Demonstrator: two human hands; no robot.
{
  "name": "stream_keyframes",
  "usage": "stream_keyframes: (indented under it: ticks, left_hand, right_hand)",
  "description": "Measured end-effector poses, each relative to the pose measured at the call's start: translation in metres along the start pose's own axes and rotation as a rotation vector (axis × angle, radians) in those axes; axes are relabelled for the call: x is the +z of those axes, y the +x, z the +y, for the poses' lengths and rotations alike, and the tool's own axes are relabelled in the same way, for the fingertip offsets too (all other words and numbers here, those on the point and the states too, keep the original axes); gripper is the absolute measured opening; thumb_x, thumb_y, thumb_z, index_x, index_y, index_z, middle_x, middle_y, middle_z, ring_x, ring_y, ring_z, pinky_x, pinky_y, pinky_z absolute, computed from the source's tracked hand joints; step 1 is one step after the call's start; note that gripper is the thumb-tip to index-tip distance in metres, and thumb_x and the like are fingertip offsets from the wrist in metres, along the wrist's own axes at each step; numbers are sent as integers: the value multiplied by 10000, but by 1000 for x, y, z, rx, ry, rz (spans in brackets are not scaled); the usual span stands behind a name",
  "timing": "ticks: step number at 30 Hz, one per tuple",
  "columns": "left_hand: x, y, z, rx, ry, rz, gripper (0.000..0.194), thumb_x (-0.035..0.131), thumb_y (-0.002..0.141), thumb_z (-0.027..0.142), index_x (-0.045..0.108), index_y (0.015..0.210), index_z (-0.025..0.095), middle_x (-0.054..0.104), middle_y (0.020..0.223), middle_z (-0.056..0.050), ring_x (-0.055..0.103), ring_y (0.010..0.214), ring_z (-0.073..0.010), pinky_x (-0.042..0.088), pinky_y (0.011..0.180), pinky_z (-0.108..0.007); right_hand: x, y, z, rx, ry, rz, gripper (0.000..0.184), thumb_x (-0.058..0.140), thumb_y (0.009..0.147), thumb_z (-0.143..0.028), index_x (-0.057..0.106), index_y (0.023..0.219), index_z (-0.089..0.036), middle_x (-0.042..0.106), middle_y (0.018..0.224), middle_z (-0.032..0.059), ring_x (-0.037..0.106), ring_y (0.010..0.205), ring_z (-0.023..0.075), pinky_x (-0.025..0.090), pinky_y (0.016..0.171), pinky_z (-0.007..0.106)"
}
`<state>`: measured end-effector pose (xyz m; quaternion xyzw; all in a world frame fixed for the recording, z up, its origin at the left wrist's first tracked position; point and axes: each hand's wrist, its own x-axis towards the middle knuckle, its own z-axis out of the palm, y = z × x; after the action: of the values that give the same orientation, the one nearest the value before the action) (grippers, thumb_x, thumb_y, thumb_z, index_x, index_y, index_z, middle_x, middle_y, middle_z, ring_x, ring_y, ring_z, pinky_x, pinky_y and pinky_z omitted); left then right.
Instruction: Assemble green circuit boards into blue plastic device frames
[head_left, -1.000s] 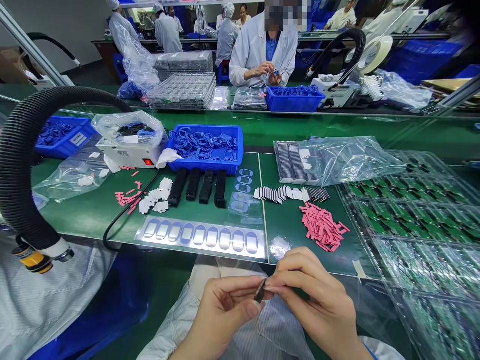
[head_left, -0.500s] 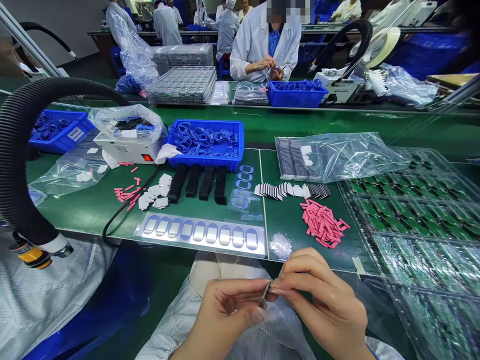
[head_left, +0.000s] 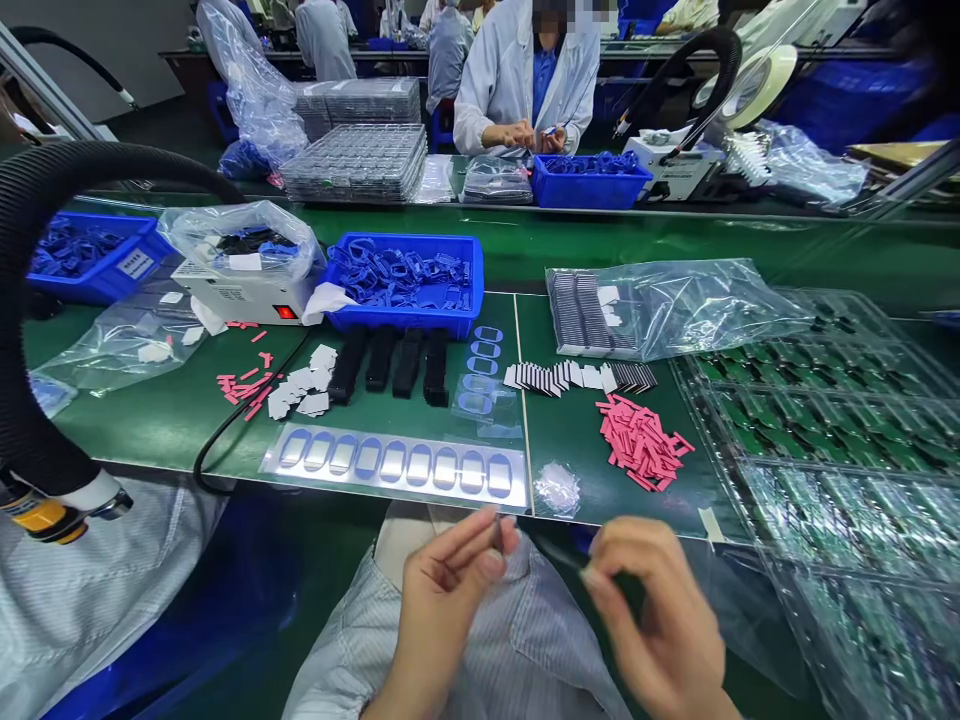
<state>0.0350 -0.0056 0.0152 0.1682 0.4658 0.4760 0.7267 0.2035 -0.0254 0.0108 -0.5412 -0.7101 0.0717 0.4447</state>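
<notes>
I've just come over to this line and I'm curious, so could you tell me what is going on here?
A person sits at a green bench with both hands raised in front of it. The left hand seems to pinch a thin piece, too small to identify. The right hand is blurred and apart from it. On the bench lie pink strips, a blue tray of blue plastic frames, and clear trays of green circuit boards. Across the bench, a co-worker works with both hands.
</notes>
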Motion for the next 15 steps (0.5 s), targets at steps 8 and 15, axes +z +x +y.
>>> stream_keyframes:
  ticks: [8, 15]
  left_hand:
    - [-4, 5, 7, -16, -56, 40, 370, 882, 545, 350, 787, 875, 212, 810, 811, -90, 763, 752, -179, 577, 640, -171]
    - [-5, 4, 9, -30, -57, -4, 392, 878, 561, 339, 773, 913, 202, 810, 806, -87, 757, 733, -166, 570, 647, -181]
  right_hand:
    - [21, -6, 61, 121, -389, -19, 124, 552, 897, -289, 623, 915, -189, 687, 969, 108, 620, 908, 261, 435, 769, 394]
    - [12, -10, 42, -137, -350, -140, 260, 549, 900, -167, 615, 1150, -194, 731, 1082, 75, 657, 1037, 248, 459, 893, 426]
